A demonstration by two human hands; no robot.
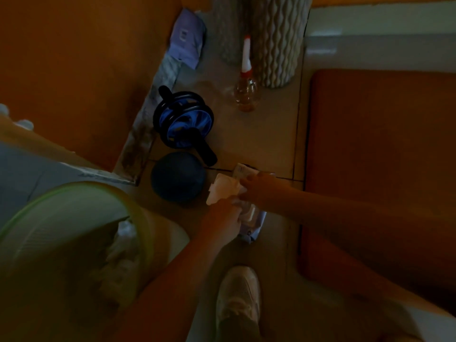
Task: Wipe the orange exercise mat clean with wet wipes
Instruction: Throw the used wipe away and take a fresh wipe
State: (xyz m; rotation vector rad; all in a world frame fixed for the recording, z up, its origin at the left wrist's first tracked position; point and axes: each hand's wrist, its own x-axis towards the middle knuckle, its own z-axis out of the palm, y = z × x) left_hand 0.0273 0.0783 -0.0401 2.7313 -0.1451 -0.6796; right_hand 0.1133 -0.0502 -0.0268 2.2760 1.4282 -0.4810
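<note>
The risk sits at the wipes pack [253,218] on the floor. A wet wipe [222,190] is partly out of it, spread white at 11 o'clock from the pack. If it comes up too quickly, a second sheet may follow or the pack may lift with it. The right hand [260,190] pinches that wipe by its near edge. The left hand [222,219] lies on the pack's 9 o'clock side, though the dim, blurred picture does not show whether it grips or only presses. A loose hold there would let the pack slide (the floor tiles look smooth). The dark ball [179,180] and ab wheel [183,119] lie close at 10 o'clock, so a trailing wipe could drag over them and pick up dirt before it reaches its job.

The orange exercise mat [375,169] lies flat on the floor at 3 o'clock, just beside the pack. It is thick and round-cornered, its surface is dull and untouched, and no marks can be made out.
</note>
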